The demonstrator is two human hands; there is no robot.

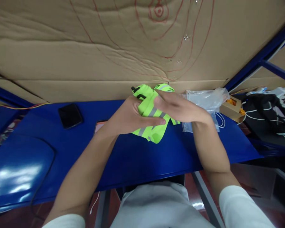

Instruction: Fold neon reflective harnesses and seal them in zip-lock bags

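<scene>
A bundle of neon-yellow reflective straps point(148, 109) with grey stripes, which looks like a reflective vest, is held just above the blue table. Black clips or buckles stick out at its upper left. My left hand point(130, 117) grips it from the left, thumb laid across the front. From the right, my right hand point(173, 106) closes on its upper side, with the fingers partly hidden behind the fabric. Loose loops of the strap hang below and stand up behind my hands.
The blue table point(142, 161) carries a black phone-like device point(70, 116) at left and another phone point(100, 125) partly behind my left wrist. Clear plastic bags point(204, 103) lie at right, beside a small cardboard box point(232, 109). Behind stands a cardboard panel point(109, 63) with red lines.
</scene>
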